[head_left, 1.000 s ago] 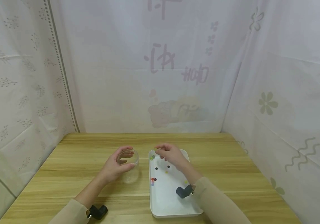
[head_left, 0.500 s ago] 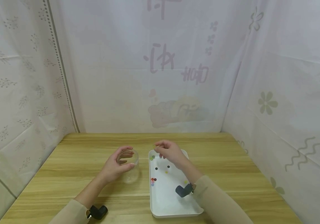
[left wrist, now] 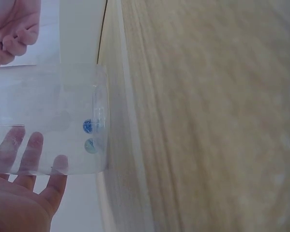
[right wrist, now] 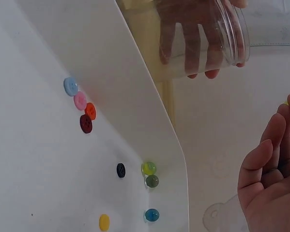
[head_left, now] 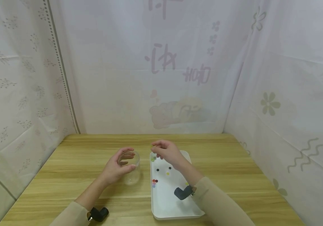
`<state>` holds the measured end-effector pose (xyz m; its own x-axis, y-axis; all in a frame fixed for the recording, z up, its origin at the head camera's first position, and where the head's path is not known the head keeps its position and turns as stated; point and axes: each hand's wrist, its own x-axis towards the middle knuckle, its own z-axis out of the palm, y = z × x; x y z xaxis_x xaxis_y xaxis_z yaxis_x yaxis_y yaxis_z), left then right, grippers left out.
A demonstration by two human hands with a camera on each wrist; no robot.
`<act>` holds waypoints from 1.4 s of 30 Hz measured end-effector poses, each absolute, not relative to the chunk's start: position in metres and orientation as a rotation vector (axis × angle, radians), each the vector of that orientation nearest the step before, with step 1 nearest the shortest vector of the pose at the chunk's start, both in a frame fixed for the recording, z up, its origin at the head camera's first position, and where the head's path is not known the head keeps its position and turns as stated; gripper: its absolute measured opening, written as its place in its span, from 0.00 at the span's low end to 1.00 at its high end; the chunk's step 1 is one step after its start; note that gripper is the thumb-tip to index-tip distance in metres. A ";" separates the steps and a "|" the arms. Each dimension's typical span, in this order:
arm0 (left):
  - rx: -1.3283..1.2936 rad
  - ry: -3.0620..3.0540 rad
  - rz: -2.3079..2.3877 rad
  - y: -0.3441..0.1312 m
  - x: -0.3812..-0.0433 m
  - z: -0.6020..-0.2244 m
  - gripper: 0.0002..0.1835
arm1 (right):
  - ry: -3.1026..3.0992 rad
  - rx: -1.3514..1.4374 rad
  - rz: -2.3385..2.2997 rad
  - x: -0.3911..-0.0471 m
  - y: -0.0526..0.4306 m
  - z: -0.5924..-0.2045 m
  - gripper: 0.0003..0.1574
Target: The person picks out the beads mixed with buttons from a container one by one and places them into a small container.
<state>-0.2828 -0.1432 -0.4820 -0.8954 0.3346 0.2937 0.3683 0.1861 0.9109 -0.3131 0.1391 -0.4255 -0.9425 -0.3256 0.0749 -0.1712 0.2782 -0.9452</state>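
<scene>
The clear jar is stood upright on the table and encircled by the left hand; right of the jar, near the tray, a small yellow piece is pinched by the right hand; the jar is best kept still, the piece held lightly; in the left wrist view alone, two marbles are revealed inside the jar's base.

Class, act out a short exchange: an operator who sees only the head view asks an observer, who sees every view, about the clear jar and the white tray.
Operator: The left hand grips the jar. Is anything inside it?
Observer: Yes, the left wrist view shows two marbles at its bottom.
Operator: Am I missing anything in the tray?
Observer: Yes, the right wrist view shows a blue marble at its far end.
</scene>
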 end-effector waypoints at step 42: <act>-0.724 -2.404 -1.872 -0.145 -0.284 -0.482 0.35 | 2.261 -0.685 -1.779 -0.306 0.085 -0.399 0.19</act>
